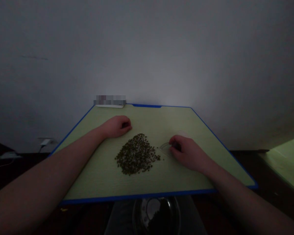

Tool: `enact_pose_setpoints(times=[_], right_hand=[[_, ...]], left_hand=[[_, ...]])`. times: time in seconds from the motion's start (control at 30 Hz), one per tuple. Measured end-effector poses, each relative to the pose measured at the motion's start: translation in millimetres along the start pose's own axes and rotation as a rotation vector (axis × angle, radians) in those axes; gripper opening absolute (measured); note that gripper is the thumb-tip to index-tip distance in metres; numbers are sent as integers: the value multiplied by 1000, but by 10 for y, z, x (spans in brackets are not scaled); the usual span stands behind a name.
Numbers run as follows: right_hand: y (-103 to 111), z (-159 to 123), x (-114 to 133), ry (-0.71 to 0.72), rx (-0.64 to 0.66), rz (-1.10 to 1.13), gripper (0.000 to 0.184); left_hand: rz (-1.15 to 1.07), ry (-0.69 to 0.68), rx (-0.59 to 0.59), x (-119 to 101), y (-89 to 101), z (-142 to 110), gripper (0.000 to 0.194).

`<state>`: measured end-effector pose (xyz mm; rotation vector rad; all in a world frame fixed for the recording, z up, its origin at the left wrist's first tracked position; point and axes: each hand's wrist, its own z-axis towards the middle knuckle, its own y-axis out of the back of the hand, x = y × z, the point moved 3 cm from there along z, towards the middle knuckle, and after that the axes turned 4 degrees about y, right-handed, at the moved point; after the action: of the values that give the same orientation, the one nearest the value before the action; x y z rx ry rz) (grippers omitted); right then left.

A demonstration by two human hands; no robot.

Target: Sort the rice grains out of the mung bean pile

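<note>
Head view, largest first?

"Pale, flat counter, faintly grained, edged in smooth blue."

"And on it?"

"Near the middle, loose, grainy heap of small brownish-green pellets."

"Grip?"

"Left hand loosely curled just beyond, contents impossible to tell; right hand pinching clear, curved piece beside the heap."

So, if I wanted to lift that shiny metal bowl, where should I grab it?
Probably hold the metal bowl by its rim, left and right together, coming in from both sides. It's round, and in this view the blue table edge crowds its far side.
</note>
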<state>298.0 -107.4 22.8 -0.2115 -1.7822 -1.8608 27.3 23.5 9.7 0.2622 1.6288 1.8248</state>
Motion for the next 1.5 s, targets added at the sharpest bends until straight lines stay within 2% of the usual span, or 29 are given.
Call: enact_pose_setpoints(times=[0.17,0.37,0.63,0.87,1.13,1.37,1.5], right_hand=[[-35,29,86,28,0,6,10],[-31,49,125,-19,-27,-47,9],[58,33,-125,-68,-70,-111,10],[138,153,-316,-127,-112,-148,9],[143,268,-299,-41,-68,-125,10],[103,265,-203,84,10,-34,11],[112,235,-209,106,62,8,10]], left_hand=[[-2,-5,6,18,-14,4,26],[-1,3,5,23,-15,2,28],[-3,3,13,-10,7,-3,26],[-13,-11,5,-3,6,-8,26],[-5,2,7,-9,6,-6,27],[-6,0,5,-7,4,-4,26],[2,2,4,1,2,-1,27]])
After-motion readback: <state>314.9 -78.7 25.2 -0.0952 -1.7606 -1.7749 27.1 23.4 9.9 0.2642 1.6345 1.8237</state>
